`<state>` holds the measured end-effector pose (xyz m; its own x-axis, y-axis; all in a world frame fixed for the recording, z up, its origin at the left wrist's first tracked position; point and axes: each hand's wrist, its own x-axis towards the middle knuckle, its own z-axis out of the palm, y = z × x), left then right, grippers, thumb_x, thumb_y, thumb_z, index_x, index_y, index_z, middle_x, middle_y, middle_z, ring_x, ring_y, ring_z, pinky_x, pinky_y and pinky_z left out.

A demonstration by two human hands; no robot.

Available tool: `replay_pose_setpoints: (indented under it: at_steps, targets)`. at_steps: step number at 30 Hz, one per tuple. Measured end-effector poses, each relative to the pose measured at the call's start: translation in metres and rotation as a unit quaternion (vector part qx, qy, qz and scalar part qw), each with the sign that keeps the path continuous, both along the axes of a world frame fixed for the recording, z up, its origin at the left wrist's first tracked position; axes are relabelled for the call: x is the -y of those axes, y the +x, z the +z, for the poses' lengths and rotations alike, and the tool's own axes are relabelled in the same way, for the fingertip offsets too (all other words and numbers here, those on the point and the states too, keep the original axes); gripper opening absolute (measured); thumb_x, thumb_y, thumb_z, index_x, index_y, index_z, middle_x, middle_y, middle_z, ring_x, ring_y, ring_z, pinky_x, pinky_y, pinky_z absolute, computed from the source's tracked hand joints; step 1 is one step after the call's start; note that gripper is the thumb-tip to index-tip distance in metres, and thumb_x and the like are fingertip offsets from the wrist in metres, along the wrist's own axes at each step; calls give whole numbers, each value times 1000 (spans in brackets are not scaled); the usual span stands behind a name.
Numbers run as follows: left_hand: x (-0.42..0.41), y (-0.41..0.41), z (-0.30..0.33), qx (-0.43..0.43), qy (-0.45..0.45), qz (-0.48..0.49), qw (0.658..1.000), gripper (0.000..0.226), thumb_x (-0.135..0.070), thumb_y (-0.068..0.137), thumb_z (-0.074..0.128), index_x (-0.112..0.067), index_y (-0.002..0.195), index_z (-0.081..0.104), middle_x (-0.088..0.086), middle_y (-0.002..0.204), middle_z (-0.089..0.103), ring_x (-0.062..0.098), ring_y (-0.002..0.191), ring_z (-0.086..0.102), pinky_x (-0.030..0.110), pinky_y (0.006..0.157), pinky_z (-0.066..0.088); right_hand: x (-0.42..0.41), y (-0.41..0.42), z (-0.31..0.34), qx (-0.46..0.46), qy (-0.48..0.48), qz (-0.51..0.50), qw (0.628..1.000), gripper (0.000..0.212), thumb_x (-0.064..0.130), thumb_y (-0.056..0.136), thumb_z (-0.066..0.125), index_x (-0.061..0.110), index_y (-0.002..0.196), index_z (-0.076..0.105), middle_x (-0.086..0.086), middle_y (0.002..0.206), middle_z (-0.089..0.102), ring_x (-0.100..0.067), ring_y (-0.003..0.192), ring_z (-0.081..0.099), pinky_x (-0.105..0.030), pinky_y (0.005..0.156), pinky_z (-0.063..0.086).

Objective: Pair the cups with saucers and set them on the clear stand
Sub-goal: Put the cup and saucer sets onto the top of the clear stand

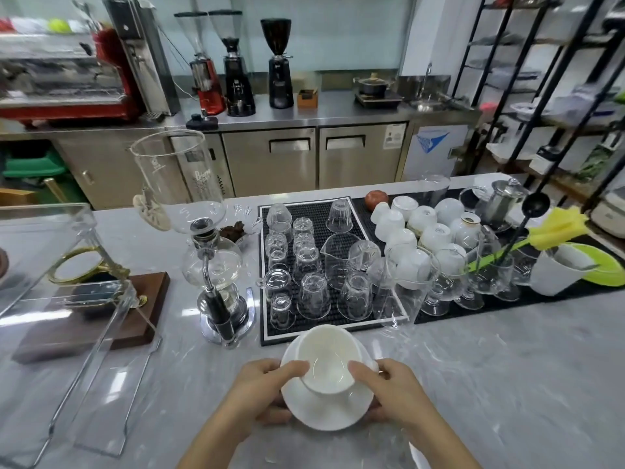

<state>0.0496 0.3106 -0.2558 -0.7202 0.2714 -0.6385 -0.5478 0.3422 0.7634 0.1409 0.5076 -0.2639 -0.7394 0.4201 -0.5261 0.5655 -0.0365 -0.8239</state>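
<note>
Cup (pixel 327 358), white and empty, tipped toward the camera on a white saucer (pixel 324 409), both lifted just above the marble counter (pixel 507 384) at the near edge. Held from both sides: left hand (pixel 260 390) curled round the saucer's left rim with the thumb pressed on the cup wall, right hand (pixel 395 389) doing the same on the other side, thumb on the cup, fingers wrapped under the rim. So one pair made up, by the look of it, but not placed. Clear stand (pixel 72 299) well off to the left, see-through top over thin metal legs, a wooden block and a gold ring showing through it; no cup or saucer sitting on it as far as can be told. Beyond the pair, a black mat (pixel 324 211) packed with upturned glasses, a glass coffee siphon (pixel 216 258) just left of it. More upturned white cups (pixel 422 220) bunched on the far right mat, waiting. No spare saucers to be made out. Early days, then: this pair to carry left onto the stand, the rest all to match.
</note>
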Motion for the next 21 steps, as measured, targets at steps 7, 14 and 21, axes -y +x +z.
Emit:
replay_pose_setpoints:
  at_steps: [7,14,21]
  targets:
    - [0,4,-4,-14,14,25,1000,33,-24,75,84,0,97,75,27,90,77,32,64,73,45,63,63,0,2,0,-23,-3,-12,1000,64,51,49,84,3,87,69,-14,83,69,-38,81,73,-59,62,59]
    - [4,18,-7,-29,34,51,998,35,-21,73,84,6,94,75,30,89,76,39,71,76,45,59,63,3,8,0,-39,30,-8,999,61,52,48,81,2,81,69,-8,70,67,-30,69,70,-52,65,59]
    - [19,33,-3,-43,50,74,995,39,-19,72,84,11,95,74,33,92,74,44,80,76,45,58,63,12,17,1,-53,42,8,998,39,31,73,83,-2,89,69,-16,79,67,-29,68,68,-42,54,59]
